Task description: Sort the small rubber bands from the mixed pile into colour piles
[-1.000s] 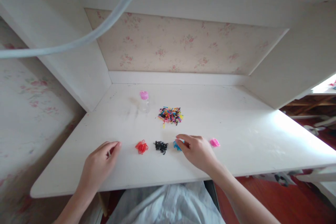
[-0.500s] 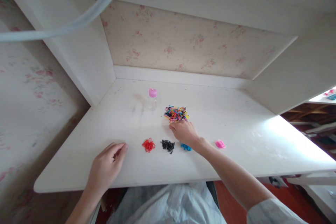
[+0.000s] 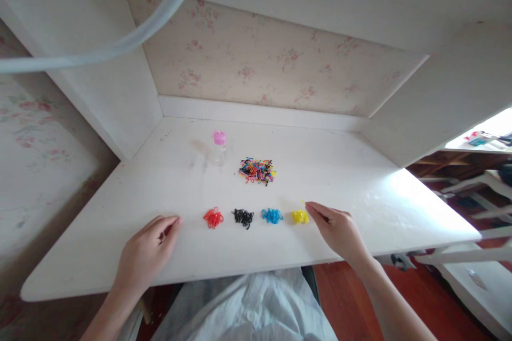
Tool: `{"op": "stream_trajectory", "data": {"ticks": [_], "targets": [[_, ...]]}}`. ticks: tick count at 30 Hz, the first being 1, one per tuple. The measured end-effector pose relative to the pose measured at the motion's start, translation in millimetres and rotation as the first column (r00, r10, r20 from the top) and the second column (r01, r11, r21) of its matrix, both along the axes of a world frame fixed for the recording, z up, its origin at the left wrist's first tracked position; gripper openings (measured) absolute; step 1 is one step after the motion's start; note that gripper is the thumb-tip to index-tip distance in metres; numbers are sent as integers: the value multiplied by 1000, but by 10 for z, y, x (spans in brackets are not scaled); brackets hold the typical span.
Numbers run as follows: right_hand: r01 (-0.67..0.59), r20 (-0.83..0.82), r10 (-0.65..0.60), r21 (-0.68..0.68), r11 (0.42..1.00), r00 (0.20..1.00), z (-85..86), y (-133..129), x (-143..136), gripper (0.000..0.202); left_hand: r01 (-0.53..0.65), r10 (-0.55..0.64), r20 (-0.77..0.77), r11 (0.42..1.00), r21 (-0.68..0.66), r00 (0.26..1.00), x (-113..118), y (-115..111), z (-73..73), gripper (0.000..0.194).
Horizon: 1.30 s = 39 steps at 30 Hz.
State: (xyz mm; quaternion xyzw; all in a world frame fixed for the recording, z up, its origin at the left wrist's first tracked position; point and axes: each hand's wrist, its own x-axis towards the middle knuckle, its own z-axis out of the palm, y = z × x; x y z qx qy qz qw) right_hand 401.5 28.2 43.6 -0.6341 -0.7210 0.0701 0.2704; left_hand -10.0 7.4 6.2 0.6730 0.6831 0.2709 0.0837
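My right hand (image 3: pixel 334 226) is just right of the yellow rubber-band pile (image 3: pixel 300 217). Its thumb and fingertips pinch a yellow rubber band (image 3: pixel 303 202), a bit of which sticks out. Leftward from the yellow pile run small piles of blue bands (image 3: pixel 272 216), black bands (image 3: pixel 244 217) and red bands (image 3: pixel 213 218). Behind this row lies a mixed heap of many-coloured bands (image 3: pixel 257 171). My left hand (image 3: pixel 146 248) rests on the desk left of the red pile, its fingers curled closed against the thumb, with nothing visible in them. The pink pile is hidden behind my right hand.
A clear bottle with a pink cap (image 3: pixel 220 138) stands toward the back of the white desk (image 3: pixel 192 266). A back panel and side walls border the desktop. A pale tube (image 3: pixel 160 18) curves across the upper left, close to the camera.
My right hand has moved from the mixed heap, right and nearer, to the yellow pile, bringing a yellow band. The blue and yellow piles are uncovered. My left hand stays closed on the desk.
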Motion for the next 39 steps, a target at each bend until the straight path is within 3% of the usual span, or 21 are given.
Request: {"op": "stream_trajectory", "data": {"ticks": [6,15,20,23,26,30,34,39], "targets": [[-33,161,30,15,999,986,-223,-201,101,29,-23,23,-65,1000,7,998,52,5,16,31],[-53,234,42,42,998,971,-313,-191,95,29,-4,5,-69,1000,11,998,42,56,43,32],[-86,198,67,88,992,978,-331,-205,131,30,184,-177,-93,981,66,980,326,185,291,29],[-101,127,79,171,980,989,-326,-219,155,28,288,-287,-103,958,-1,952,604,346,484,28],[-58,14,57,252,966,998,-318,-246,166,26,328,-336,-157,942,-76,929,869,576,582,30],[82,-121,-46,311,947,992,-362,-307,170,22,312,-347,-276,936,-164,896,1115,916,524,25],[232,-218,-175,269,935,960,-466,-352,194,25,275,-321,-327,944,-180,889,1243,1190,399,24],[212,-234,-150,271,939,961,-532,-354,211,24,248,-301,-361,951,-187,883,1321,1372,310,29]]}}
